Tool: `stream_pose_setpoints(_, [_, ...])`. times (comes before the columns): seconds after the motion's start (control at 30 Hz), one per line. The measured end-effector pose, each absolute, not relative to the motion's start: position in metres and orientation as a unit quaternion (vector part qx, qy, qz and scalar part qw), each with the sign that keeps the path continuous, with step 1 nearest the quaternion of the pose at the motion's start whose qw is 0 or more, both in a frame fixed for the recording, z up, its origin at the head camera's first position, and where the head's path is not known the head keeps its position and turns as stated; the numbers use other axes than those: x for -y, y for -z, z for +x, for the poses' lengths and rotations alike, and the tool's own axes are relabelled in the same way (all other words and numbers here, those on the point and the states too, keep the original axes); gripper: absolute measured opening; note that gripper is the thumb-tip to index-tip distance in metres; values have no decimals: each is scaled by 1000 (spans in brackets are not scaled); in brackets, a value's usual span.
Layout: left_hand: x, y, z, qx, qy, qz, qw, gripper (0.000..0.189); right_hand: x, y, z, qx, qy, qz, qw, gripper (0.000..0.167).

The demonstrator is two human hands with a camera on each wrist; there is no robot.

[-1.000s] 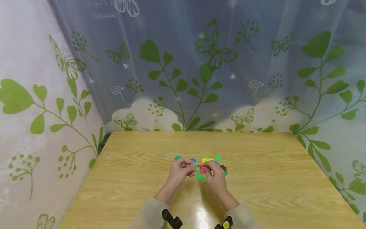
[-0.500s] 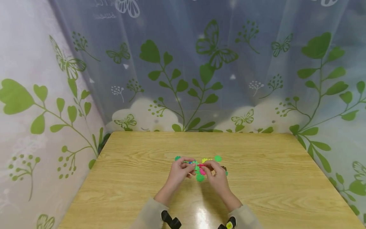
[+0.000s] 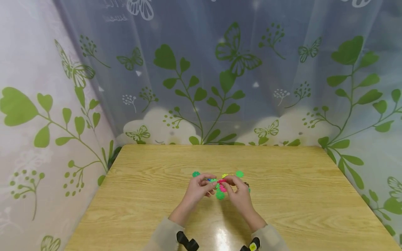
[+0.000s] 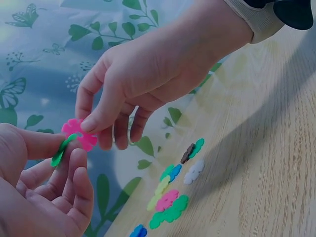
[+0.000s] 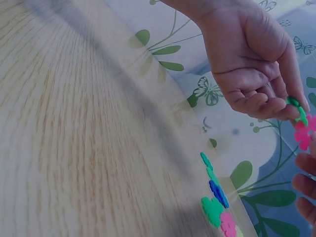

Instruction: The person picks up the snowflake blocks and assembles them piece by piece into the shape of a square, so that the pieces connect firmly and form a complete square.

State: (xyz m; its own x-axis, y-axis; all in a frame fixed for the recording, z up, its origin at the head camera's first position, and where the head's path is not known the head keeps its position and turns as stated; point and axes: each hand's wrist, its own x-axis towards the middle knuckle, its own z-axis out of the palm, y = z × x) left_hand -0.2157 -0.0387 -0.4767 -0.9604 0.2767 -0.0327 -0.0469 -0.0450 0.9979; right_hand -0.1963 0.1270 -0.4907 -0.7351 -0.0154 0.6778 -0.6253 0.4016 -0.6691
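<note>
Left hand [image 3: 197, 189]: I'm pinching green flower disc [image 4: 60, 154]; right hand [image 3: 240, 193], 3 o'clock, pink disc [image 4: 72, 127]. Barely shifted this second; join likely unfinished.

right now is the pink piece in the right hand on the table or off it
Off the table: in the left wrist view, the right hand pinches the pink piece in midair, apart from the pieces lying there.

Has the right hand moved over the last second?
Yes, slightly rightward: the right hand now covers more of the brown piece on the table.
</note>
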Motion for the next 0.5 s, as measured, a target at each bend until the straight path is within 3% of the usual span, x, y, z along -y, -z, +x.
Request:
stream_pose_setpoints(0.3, [43,450,-203,-688,-716,66,100,27,-144,513,-204,805,-509,158,261,7])
stream_pose_setpoints(0.5, [45,460,-208,-686,-718,62,99,27,-149,510,-198,805,-520,136,253,9])
